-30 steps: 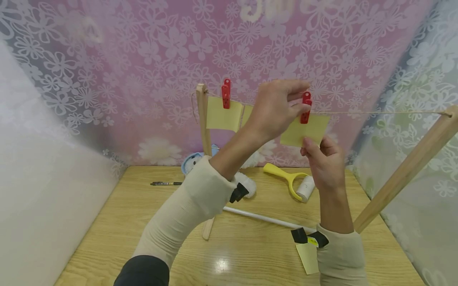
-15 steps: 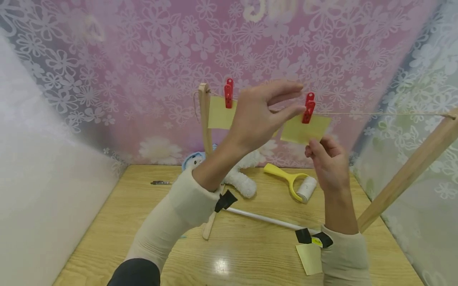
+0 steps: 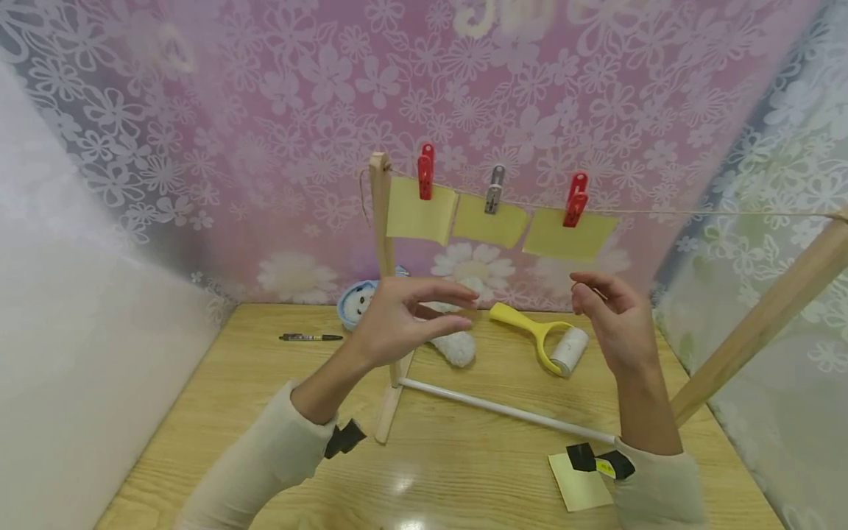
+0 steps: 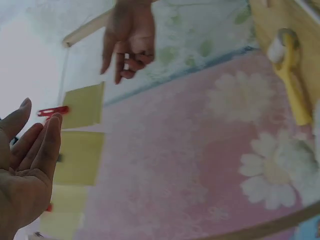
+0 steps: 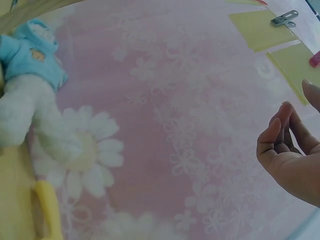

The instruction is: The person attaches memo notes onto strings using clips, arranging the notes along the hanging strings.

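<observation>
Got three slightly curly yellow notes [image 3: 491,226] hanging off the string [image 3: 715,213] under two red clips [image 3: 425,175] and a gray clip [image 3: 494,191]. Left hand [image 3: 397,322] has fingers pretty wide, right hand [image 3: 619,324] kinda loosely curled, both empty.

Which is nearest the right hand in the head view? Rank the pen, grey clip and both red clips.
1. Right red clip, above and slightly left of the right hand
2. Grey clip, the middle one, farther left
3. Left red clip, leftmost clip
4. Pen, far left on the table
</observation>
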`<state>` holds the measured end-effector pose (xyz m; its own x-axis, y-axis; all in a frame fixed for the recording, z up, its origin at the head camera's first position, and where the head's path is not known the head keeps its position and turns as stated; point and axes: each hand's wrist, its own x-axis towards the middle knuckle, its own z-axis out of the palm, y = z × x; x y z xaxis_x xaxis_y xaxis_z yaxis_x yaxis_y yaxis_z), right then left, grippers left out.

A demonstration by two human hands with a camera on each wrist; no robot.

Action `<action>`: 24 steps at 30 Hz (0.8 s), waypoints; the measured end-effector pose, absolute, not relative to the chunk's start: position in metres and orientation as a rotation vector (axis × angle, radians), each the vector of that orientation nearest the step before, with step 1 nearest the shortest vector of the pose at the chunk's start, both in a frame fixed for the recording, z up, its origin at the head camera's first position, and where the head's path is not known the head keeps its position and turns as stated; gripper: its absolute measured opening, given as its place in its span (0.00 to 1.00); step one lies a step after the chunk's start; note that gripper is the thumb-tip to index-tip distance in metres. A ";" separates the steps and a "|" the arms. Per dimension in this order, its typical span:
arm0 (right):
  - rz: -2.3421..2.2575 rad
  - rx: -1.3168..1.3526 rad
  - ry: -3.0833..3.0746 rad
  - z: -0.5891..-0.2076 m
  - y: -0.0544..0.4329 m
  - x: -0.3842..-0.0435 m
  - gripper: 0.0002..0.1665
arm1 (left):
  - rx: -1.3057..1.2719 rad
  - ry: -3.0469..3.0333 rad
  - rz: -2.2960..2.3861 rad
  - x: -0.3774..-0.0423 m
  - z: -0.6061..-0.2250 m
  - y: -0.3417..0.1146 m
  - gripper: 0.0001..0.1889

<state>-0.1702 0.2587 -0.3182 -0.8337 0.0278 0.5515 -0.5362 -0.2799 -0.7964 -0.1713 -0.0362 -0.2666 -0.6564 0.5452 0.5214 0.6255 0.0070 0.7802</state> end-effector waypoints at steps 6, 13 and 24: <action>2.001 0.411 -1.957 -0.344 0.270 -0.159 0.12 | -1.060 -2.507 -1.660 -0.188 -0.329 -0.074 0.15; 1.801 0.327 -2.405 -0.386 0.287 -0.144 0.16 | -0.818 -2.745 -1.470 -0.196 -0.398 -0.129 0.16; 1.524 0.335 -2.905 -0.455 0.313 -0.121 0.21 | -0.647 -2.907 -1.393 -0.189 -0.480 -0.205 0.19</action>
<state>-0.1212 0.3127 -0.4546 -0.9674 -0.2495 -0.0435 -0.1060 0.5547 -0.8253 -0.1888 -0.2047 -0.4797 -0.9124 0.4076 0.0372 0.2844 0.5660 0.7738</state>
